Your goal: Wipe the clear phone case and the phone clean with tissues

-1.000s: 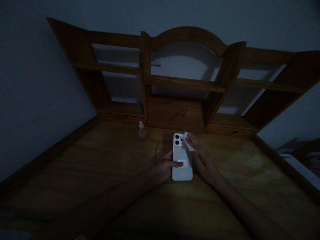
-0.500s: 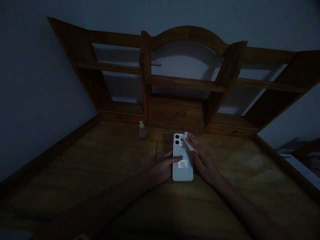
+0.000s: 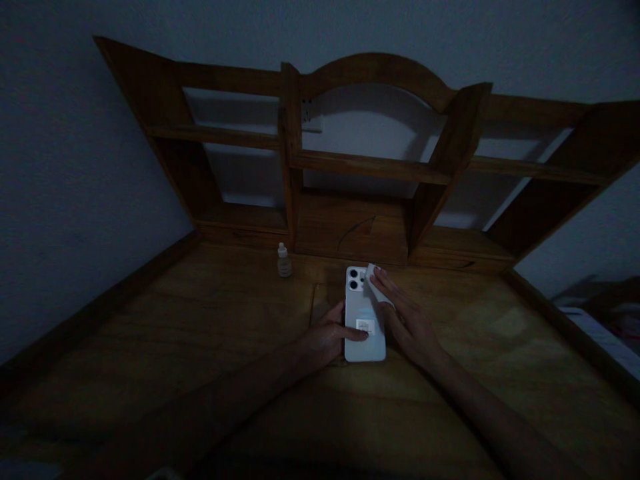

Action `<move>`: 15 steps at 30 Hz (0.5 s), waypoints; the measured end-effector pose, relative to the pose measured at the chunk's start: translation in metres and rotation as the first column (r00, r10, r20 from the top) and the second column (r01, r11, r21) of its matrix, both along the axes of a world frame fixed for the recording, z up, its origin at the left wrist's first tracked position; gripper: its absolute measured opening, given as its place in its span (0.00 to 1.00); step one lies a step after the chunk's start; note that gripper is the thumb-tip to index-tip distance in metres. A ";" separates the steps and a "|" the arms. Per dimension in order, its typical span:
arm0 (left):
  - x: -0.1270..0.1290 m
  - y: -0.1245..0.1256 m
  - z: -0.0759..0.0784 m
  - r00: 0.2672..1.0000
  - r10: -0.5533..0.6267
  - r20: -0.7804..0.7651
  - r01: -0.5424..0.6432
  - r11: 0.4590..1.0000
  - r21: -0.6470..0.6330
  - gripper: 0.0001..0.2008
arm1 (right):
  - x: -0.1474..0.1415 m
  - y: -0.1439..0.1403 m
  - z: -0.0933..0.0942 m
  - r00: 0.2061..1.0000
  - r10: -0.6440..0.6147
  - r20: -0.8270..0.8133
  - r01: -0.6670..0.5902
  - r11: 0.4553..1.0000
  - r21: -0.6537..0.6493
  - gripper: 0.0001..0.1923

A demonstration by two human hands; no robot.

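White phone (image 3: 364, 319) face down on the wooden counter (image 3: 200, 320); left hand (image 3: 327, 337) steadies it, forefinger on its back, grip loose; right hand (image 3: 405, 320), fingers flat, presses a white cloth (image 3: 373, 279) on its upper right corner; small bottle (image 3: 284, 261) stands well apart.

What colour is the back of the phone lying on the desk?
White, or pale silver in this dim light; the phone shows best in the head view, with a small label low on its back.
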State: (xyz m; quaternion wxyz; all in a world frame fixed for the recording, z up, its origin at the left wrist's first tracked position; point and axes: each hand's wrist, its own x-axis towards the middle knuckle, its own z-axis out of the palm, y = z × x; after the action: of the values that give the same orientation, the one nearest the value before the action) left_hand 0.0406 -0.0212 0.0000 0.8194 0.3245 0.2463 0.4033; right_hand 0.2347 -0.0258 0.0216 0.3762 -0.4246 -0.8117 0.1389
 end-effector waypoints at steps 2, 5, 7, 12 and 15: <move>0.000 0.000 -0.001 1.000 0.013 0.000 -0.013 1.000 0.010 0.35 | 0.000 0.001 -0.001 1.000 0.016 0.017 -0.016 1.000 0.005 0.25; 0.000 -0.001 0.000 0.999 0.041 0.018 -0.042 0.999 0.015 0.34 | 0.000 0.001 -0.002 0.998 0.044 0.037 -0.044 0.999 0.003 0.26; 0.001 -0.001 0.000 0.997 0.068 0.030 -0.068 0.998 -0.002 0.32 | 0.000 0.001 -0.002 0.996 0.068 0.050 -0.068 0.998 0.005 0.26; 0.004 0.002 0.001 0.991 0.116 0.070 -0.110 0.991 -0.078 0.24 | 0.000 0.001 0.001 0.994 0.078 0.076 -0.078 0.997 -0.005 0.26; 0.005 0.005 0.001 0.992 0.079 0.097 -0.061 0.983 -0.175 0.21 | 0.001 0.000 0.001 0.993 0.073 0.091 -0.072 0.997 -0.011 0.26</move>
State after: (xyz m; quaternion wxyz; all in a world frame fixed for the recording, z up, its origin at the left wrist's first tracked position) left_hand 0.0457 -0.0159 0.0015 0.8412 0.2225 0.2486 0.4255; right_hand 0.2356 -0.0253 0.0227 0.3316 -0.4023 -0.8424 0.1359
